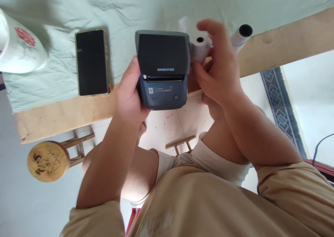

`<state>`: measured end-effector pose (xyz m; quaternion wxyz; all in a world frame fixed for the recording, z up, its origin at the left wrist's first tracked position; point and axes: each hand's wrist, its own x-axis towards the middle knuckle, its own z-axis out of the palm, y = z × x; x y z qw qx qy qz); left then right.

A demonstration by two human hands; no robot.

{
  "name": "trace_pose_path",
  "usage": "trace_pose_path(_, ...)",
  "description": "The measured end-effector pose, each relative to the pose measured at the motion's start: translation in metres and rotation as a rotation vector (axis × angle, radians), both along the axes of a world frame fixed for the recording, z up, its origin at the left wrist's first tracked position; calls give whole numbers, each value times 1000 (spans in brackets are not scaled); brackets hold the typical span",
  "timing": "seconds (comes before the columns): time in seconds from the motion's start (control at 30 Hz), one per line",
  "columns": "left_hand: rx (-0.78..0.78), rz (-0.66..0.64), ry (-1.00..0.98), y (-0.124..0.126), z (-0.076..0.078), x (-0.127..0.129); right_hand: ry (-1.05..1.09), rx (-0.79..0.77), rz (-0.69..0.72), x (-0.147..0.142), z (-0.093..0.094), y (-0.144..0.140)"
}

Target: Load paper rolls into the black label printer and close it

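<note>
Fingers (206,75) of the right hand (221,70) curl around a small white paper roll (199,47), pinching it just beside the upper right corner of the label printer (163,70). Its core hole faces the camera, so its long axis points roughly toward the viewer, and it touches or nearly touches the printer's side. The left hand (130,94) grips the printer by its left edge, thumb on the front and the other fingers hidden behind, holding it over the near edge of the tabletop (65,113). The printer's dark lid looks shut or nearly so, though I cannot tell for certain. The right hand is much nearer the roll.

A second white roll (241,35) lies just past the right hand. A dark phone (92,62) lies flat on the pale green cloth (117,7) left of the printer, and a white cup (18,45) with a red flower sits farther left. A round wooden stool (48,160) stands on the floor below.
</note>
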<state>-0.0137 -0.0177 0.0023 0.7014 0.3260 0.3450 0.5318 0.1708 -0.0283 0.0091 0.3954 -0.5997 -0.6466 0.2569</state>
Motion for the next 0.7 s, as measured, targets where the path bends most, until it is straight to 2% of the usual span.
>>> trace_pose_path(0.1, 50, 13, -38, -1, 0, 0, 525, -188, -46, 0, -1, -2)
trace_pose_path(0.17, 73, 9, -83, 0, -2, -1, 717, -311, -56, 0, -1, -2)
trace_pose_path(0.33, 91, 19, -101, 3, -10, -2, 777, -313, 9, 3, 0, -3)
trace_pose_path(0.43, 93, 36, -68, 5, -13, -2, 832, -369, 60, 5, 1, -3)
trace_pose_path(0.57, 101, 5, -68, 5, -13, -1, 960, -474, -31, 5, 2, -3)
trace_pose_path(0.7, 104, -15, -99, 5, -10, -1, 954, -486, -41, 3, 4, -3)
